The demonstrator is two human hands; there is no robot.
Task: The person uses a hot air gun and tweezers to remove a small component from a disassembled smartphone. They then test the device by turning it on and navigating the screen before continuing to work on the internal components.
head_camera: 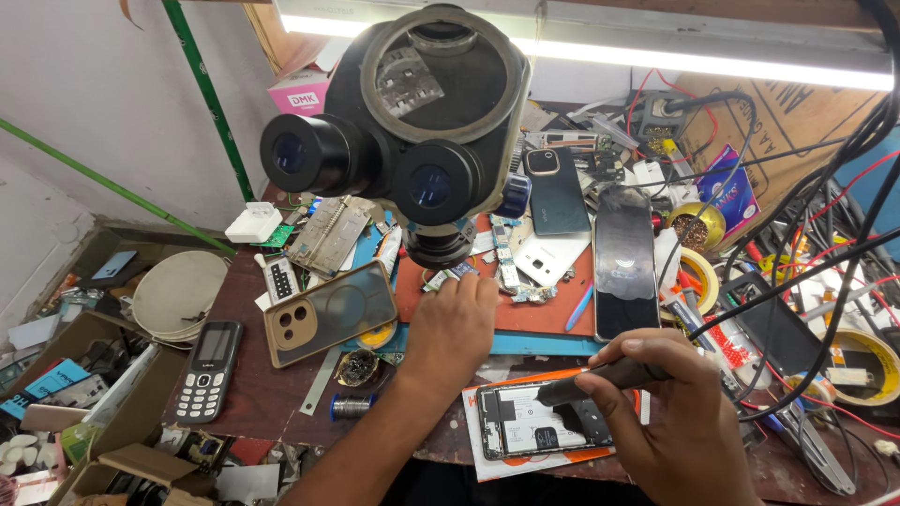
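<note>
Head view, only one cam so here goes: right hand (670, 412) is wrapped tight round a dark pen-shaped tool (600, 379), tip pointing left and down onto an opened phone (542, 420) w/ its back off, insides showing. That phone lies flat on an orange-and-white sheet (487, 459) at the near edge of the desk (272, 394), right in front of the person.

Left hand (457, 323) is further back, fingers curled down on the red mat (553, 305), fingertips touching small circuit board bits (450, 274) just under the microscope (412, 131). Can't tell if it's actually pinching anything or just resting there, fingers hide it.

Other stuff around: tan phone case (328, 314) w/ clear back lying left of the left hand, black keypad phone (208, 370) further left, a solder spool (352, 406) near the forearm. A black smartphone (624, 272) lies face up right of the red mat, a dark green phone (555, 192) and a white back cover (548, 255) behind it. Yellow tape rolls (867, 361) and a tangle of black + red cables (825, 234) fill the right side. Cardboard boxes (103, 440) w/ junk at far left, stack of round discs (178, 295) above them
</note>
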